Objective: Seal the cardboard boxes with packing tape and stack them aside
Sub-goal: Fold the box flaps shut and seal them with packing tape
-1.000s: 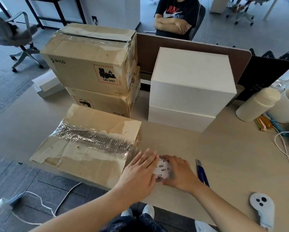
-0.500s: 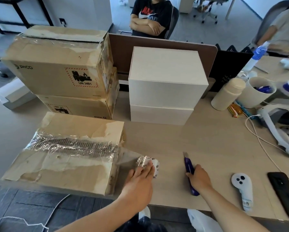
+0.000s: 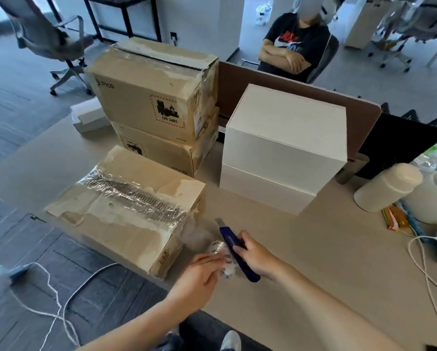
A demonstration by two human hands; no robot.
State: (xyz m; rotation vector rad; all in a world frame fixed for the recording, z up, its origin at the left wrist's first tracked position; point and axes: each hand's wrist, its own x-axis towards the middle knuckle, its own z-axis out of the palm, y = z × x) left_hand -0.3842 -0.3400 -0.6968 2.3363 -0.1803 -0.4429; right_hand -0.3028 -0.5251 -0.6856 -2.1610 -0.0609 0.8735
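The brown cardboard box (image 3: 126,211) lies on the beige desk (image 3: 313,262) with clear tape along its top seam. A loose strip of tape (image 3: 197,234) runs from its near end to the white-cored roll of clear packing tape (image 3: 222,257), at 5 o'clock of the box. The left hand (image 3: 199,274) rests on the roll with its fingers (image 3: 212,258) nearly straight. The right hand (image 3: 258,257) has its fingers clamped round the blue utility knife (image 3: 233,249). The knife's long axis runs 11 to 5 o'clock, blade end beside the strip at 11 o'clock of the right hand, which is nearer the cut. Half a second earlier the knife lay on the desk well to 3 o'clock of the roll; it is now against the roll.
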